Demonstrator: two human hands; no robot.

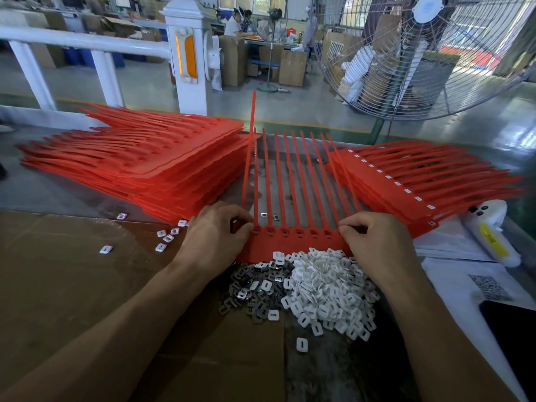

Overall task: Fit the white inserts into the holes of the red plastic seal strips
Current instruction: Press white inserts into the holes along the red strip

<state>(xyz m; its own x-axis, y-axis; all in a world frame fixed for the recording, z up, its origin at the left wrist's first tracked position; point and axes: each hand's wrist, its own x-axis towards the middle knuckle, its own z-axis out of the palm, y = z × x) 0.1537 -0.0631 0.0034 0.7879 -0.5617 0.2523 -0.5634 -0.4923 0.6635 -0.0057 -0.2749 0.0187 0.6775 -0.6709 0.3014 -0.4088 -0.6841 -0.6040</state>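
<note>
On the bench, both hands pinch the near band of one red strip (293,242), the left hand (216,232) at its left end, the right hand (374,242) at its right. Its sockets look dark, so not yet capped, I'd say. A tall stack (139,163) waits to the left, fewer done strips (406,184) lie to the right (white showing in their holes), and the inserts (327,285) are heaped just before the strip.

Red strips (293,243), white inserts (327,282)
</note>
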